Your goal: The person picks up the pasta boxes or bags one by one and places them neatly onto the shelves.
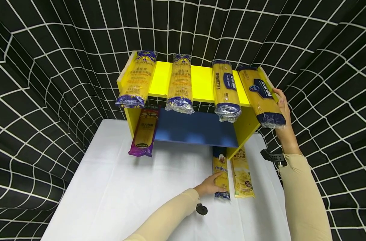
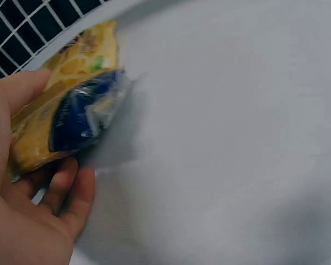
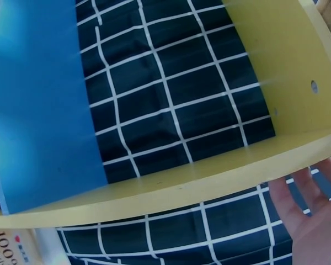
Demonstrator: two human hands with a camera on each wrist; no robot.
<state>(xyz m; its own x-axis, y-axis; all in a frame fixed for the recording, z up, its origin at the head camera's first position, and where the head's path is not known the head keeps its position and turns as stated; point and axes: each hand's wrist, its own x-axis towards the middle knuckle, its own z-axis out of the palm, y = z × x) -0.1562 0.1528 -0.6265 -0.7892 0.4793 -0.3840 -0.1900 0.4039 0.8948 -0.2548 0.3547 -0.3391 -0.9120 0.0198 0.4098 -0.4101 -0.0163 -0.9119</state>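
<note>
On the white table [image 1: 125,187] lies a yellow spaghetti packet with blue ends [image 1: 221,174], partly under the right foot of a yellow shelf unit [image 1: 201,82]. My left hand [image 1: 211,185] grips its near end. In the left wrist view the thumb of my left hand [image 2: 27,210] lies over the packet [image 2: 71,121] and the fingers curl beneath it. My right hand [image 1: 281,100] is raised beside the top board's right end. Its straight fingers touch the edge of a dark-blue-labelled packet [image 1: 262,95] that overhangs there. In the right wrist view my right hand [image 3: 311,215] holds nothing.
Three more pasta packets [image 1: 136,78] [image 1: 180,83] [image 1: 225,90] lie across the top board. A purple packet [image 1: 144,132] hangs off the blue lower board [image 1: 195,129]. Another yellow packet [image 1: 242,175] lies beside the gripped one. Black gridded cloth [image 1: 35,83] surrounds the table.
</note>
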